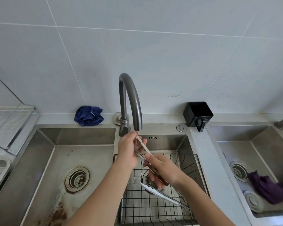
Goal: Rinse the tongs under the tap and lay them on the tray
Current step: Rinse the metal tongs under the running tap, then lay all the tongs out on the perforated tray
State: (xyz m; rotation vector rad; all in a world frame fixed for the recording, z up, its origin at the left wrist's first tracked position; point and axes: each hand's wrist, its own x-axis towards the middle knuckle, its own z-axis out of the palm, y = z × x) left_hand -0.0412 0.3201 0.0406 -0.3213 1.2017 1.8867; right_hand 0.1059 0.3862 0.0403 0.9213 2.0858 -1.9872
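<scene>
Steel sink, rinsing step: right hand grips the tongs' handle, left hand pinches their tip under the tap (thin stream); next, lift clear and lay them down.

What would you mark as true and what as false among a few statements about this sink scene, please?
1. A thin stream of water runs from the tap onto the tongs. True.
2. The right hand holds the tongs by their handle end. True.
3. The left hand hangs idle beside the basin. False: the left hand holds the tongs' tip end under the tap.
4. A second pair of tongs lies on the wire rack in the sink. True.
5. The blue cloth lies in the left basin. False: the blue cloth sits on the ledge behind that basin, against the wall.
6. The black container stands left of the tap. False: the black container stands to its right.
</scene>
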